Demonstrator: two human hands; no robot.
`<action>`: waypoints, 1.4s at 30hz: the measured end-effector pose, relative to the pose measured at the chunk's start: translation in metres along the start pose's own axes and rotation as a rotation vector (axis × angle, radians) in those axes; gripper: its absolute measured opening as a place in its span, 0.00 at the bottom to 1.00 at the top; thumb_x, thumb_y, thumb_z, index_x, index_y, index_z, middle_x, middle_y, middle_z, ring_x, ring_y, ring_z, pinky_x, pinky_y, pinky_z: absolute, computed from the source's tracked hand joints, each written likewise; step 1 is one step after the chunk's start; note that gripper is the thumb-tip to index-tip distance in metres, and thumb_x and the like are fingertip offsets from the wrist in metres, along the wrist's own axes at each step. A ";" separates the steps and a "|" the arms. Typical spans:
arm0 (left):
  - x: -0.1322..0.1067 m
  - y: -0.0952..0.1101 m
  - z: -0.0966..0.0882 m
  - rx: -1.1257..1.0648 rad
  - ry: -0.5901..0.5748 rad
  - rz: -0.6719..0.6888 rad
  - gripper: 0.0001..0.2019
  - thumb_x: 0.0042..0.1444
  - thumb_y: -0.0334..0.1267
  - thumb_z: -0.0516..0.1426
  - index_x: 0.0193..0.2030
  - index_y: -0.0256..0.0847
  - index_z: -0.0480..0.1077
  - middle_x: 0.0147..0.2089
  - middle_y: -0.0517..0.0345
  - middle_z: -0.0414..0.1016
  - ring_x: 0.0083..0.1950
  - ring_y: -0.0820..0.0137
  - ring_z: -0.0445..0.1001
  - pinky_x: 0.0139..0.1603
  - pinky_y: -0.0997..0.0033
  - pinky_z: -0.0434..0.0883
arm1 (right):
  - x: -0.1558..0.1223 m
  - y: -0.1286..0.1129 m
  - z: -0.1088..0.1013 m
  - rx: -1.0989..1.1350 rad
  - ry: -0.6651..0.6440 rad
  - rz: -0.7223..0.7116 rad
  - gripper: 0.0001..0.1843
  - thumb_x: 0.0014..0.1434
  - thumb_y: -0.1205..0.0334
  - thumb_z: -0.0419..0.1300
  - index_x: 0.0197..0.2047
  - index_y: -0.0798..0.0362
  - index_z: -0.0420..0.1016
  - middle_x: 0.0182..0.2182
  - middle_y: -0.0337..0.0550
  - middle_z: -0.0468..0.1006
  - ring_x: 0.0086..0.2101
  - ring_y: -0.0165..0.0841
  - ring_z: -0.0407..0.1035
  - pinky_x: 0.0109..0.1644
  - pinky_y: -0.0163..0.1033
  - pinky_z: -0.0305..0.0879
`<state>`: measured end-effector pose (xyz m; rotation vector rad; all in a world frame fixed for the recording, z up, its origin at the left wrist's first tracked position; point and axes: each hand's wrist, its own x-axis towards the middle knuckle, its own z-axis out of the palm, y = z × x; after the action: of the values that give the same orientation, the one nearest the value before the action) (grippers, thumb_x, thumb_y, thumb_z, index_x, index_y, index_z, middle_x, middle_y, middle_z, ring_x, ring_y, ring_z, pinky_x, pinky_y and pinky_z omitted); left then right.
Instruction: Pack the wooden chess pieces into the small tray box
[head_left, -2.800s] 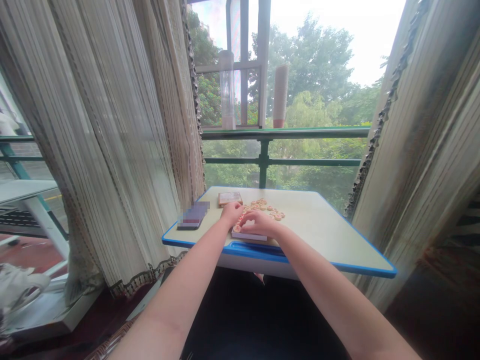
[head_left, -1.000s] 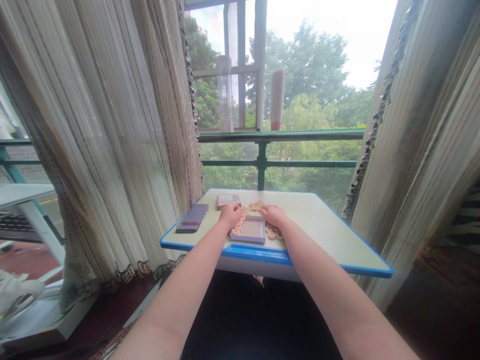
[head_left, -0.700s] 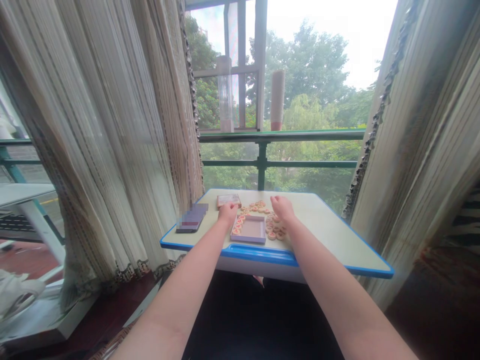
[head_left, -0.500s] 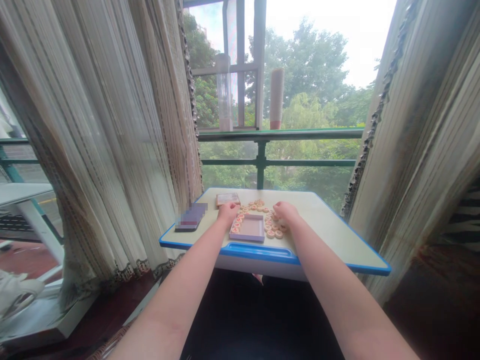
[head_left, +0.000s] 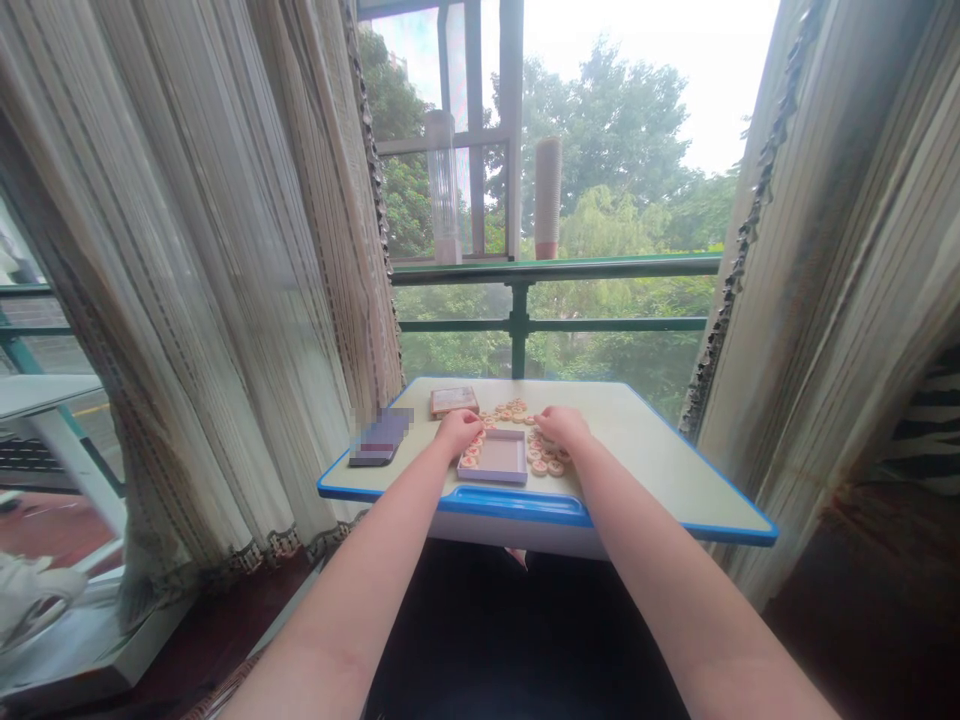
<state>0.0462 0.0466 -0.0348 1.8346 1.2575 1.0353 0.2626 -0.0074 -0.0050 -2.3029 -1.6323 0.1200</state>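
Observation:
A shallow purple tray (head_left: 504, 457) lies near the front edge of a small beige table (head_left: 660, 470) with a blue rim. Several round wooden game pieces (head_left: 546, 462) with red marks lie scattered around it. My left hand (head_left: 459, 432) rests at the tray's left back corner, fingers curled down onto the pieces there. My right hand (head_left: 562, 427) lies palm down on the pieces to the right of the tray, fingers bent. What either hand holds is too small to make out.
A brown box lid (head_left: 453, 401) lies at the back of the table and a dark phone (head_left: 379, 440) at its left. Striped curtains (head_left: 225, 260) hang on both sides. Behind the table run a green railing (head_left: 555, 268) and a window.
My right hand left the tray, reached to the back right, then came down on the pieces right of the tray. The pieces there have bunched nearer the tray. The view shifted slightly.

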 end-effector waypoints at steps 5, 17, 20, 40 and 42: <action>-0.002 0.002 0.000 -0.021 0.000 -0.011 0.04 0.42 0.34 0.57 0.24 0.36 0.71 0.22 0.58 0.72 0.24 0.74 0.67 0.24 0.76 0.60 | -0.001 0.000 0.000 -0.009 -0.004 -0.007 0.21 0.56 0.49 0.50 0.46 0.47 0.76 0.45 0.47 0.76 0.49 0.43 0.65 0.46 0.42 0.61; -0.007 0.008 -0.002 -0.103 -0.040 -0.020 0.00 0.39 0.30 0.57 0.21 0.36 0.68 0.18 0.60 0.68 0.20 0.76 0.64 0.22 0.77 0.59 | -0.002 0.000 -0.002 -0.013 -0.013 -0.020 0.21 0.56 0.48 0.50 0.44 0.47 0.77 0.44 0.46 0.77 0.47 0.43 0.66 0.44 0.42 0.61; -0.007 0.009 -0.002 -0.110 -0.039 -0.024 0.00 0.39 0.30 0.57 0.22 0.36 0.68 0.19 0.61 0.68 0.20 0.76 0.64 0.22 0.77 0.59 | -0.002 0.000 -0.002 -0.011 -0.015 -0.017 0.21 0.56 0.48 0.50 0.44 0.47 0.76 0.43 0.46 0.77 0.47 0.43 0.66 0.44 0.42 0.62; -0.010 0.012 -0.001 -0.083 -0.038 -0.047 0.02 0.38 0.31 0.56 0.20 0.37 0.65 0.17 0.62 0.64 0.20 0.77 0.62 0.21 0.77 0.57 | -0.005 0.000 -0.004 0.000 -0.009 -0.025 0.19 0.55 0.49 0.53 0.44 0.48 0.77 0.43 0.47 0.77 0.47 0.41 0.66 0.44 0.40 0.62; -0.010 0.013 -0.001 -0.081 -0.038 -0.046 0.02 0.39 0.30 0.56 0.20 0.37 0.65 0.17 0.62 0.64 0.20 0.77 0.62 0.21 0.77 0.57 | -0.006 0.000 -0.004 -0.004 -0.007 -0.031 0.19 0.54 0.49 0.53 0.43 0.47 0.77 0.43 0.46 0.77 0.47 0.41 0.66 0.44 0.39 0.62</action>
<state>0.0481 0.0329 -0.0257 1.7482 1.2122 1.0078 0.2619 -0.0134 -0.0021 -2.2809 -1.6726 0.1176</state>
